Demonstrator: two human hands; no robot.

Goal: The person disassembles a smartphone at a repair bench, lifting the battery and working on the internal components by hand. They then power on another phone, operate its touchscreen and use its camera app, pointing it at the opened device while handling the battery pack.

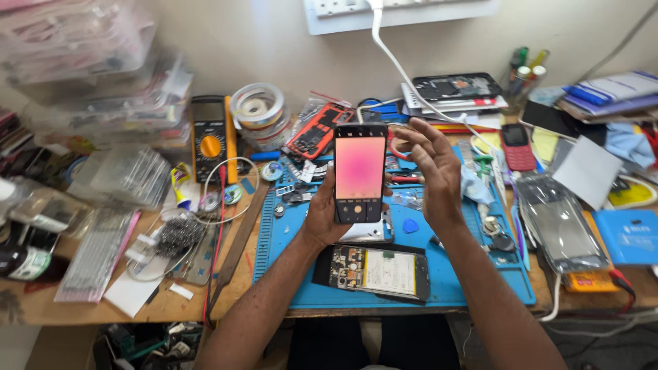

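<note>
The left hand (327, 214) grips a phone (360, 173) upright above the blue mat (288, 267), its screen glowing pink. The right hand (432, 164) is open (fingers spread) just beside the phone, behind its right edge. An opened phone (379, 272) lies on the mat below.

Both forearms are bare, no sleeves, rings or watch.

Two hands (325, 212) (432, 171), one lit phone (360, 173), one opened phone (373, 272), one multimeter (211, 137), one blue mat (466, 288).
</note>
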